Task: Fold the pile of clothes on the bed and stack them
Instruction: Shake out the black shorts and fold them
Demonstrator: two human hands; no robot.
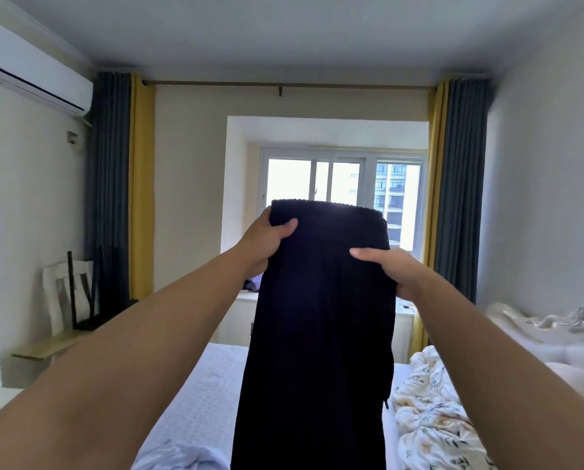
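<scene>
A dark navy garment with a ribbed elastic waistband hangs straight down in front of me, held up at arm's length over the bed. My left hand grips the waistband's left side, thumb across the front. My right hand grips the right side a little lower. The garment's lower end runs out of the frame at the bottom. A pale blue-white piece of clothing lies crumpled on the bed at the bottom left of the garment.
A floral quilt is bunched on the bed's right side beside a white padded headboard. White chairs and a small wooden table stand at the left wall. A window bay with a low cabinet lies beyond the bed.
</scene>
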